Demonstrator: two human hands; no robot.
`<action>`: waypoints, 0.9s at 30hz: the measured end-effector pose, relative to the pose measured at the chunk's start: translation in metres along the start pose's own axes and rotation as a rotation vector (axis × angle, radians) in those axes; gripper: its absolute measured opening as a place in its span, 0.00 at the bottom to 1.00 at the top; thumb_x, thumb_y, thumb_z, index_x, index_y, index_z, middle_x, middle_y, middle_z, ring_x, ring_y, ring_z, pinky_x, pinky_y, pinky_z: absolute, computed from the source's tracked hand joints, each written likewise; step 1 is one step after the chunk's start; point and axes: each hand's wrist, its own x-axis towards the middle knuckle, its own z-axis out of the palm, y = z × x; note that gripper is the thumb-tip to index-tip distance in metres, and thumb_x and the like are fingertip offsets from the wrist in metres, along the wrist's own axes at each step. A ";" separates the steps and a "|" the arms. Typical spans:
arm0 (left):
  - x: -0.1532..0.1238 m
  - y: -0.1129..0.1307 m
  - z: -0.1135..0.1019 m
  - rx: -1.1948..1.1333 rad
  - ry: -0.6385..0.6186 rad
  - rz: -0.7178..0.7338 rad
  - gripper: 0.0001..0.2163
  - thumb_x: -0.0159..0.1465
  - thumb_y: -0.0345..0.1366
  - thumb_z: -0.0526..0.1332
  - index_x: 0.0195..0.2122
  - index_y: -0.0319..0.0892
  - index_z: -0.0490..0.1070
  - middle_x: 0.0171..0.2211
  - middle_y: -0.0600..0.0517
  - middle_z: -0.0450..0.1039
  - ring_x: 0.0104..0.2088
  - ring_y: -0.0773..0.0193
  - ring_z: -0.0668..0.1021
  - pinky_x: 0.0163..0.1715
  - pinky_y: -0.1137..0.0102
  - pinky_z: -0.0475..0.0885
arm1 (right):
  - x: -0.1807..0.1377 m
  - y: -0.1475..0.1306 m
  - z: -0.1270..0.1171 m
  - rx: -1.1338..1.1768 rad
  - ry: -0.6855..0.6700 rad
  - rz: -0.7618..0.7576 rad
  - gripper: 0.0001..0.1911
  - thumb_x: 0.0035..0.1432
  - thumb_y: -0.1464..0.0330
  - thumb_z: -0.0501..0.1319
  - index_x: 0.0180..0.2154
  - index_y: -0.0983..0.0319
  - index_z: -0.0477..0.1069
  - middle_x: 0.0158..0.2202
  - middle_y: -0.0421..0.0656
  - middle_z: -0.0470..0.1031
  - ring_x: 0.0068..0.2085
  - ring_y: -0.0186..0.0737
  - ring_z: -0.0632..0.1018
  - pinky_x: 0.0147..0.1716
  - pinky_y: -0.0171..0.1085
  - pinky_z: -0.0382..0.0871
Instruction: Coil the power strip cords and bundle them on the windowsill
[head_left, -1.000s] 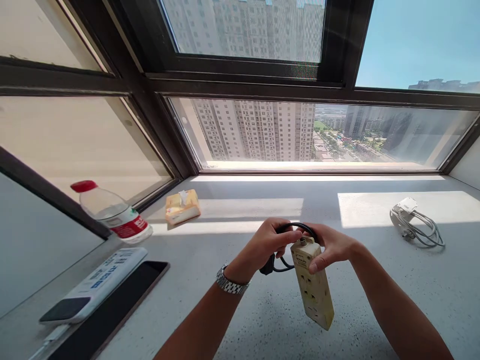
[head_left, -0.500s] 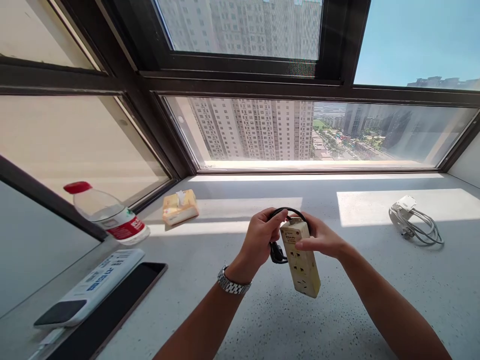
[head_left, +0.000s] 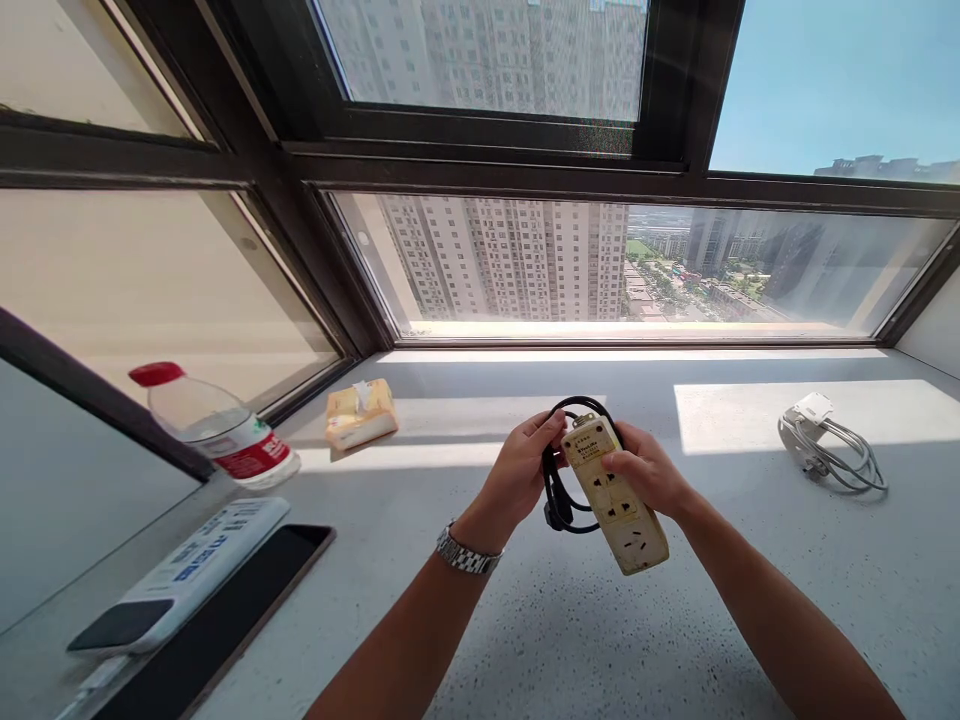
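Observation:
A yellowed power strip (head_left: 616,497) hangs above the speckled window ledge (head_left: 570,620), sockets facing up. My right hand (head_left: 646,472) is closed round its upper end. Its black cord (head_left: 568,470) is looped beside it, with the black plug dangling at the bottom of the loop. My left hand (head_left: 521,468), a metal watch on its wrist, pinches the looped cord at the strip's left.
A tilted water bottle (head_left: 217,425) with a red cap stands at the left, a tissue pack (head_left: 361,413) behind it. A white remote (head_left: 176,580) lies on a dark tablet (head_left: 225,620) at the near left. A white charger with coiled cable (head_left: 825,440) sits right.
The power strip has turned so its lower end swings right and its sockets face up more. The cord loop now hangs lower from my left hand, both hands slightly higher.

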 end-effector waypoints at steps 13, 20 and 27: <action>0.010 -0.009 -0.006 -0.112 0.084 -0.124 0.12 0.55 0.41 0.69 0.30 0.38 0.72 0.30 0.51 0.73 0.30 0.65 0.75 0.29 0.72 0.73 | 0.005 0.003 -0.002 0.026 -0.037 0.116 0.20 0.46 0.61 0.60 0.42 0.63 0.67 0.37 0.45 0.74 0.36 0.44 0.74 0.33 0.40 0.68; 0.013 -0.015 -0.004 -0.205 0.120 -0.122 0.05 0.58 0.33 0.64 0.30 0.37 0.73 0.26 0.52 0.73 0.24 0.68 0.74 0.24 0.74 0.69 | 0.004 0.002 0.006 0.116 -0.032 0.194 0.22 0.46 0.62 0.63 0.44 0.61 0.68 0.38 0.44 0.76 0.38 0.45 0.76 0.35 0.40 0.69; 0.011 -0.016 -0.002 -0.225 0.093 -0.044 0.07 0.56 0.35 0.68 0.31 0.35 0.75 0.28 0.50 0.76 0.27 0.67 0.75 0.27 0.74 0.70 | 0.007 0.009 0.005 0.156 -0.091 0.172 0.24 0.50 0.56 0.67 0.46 0.60 0.68 0.40 0.44 0.75 0.40 0.43 0.76 0.37 0.39 0.69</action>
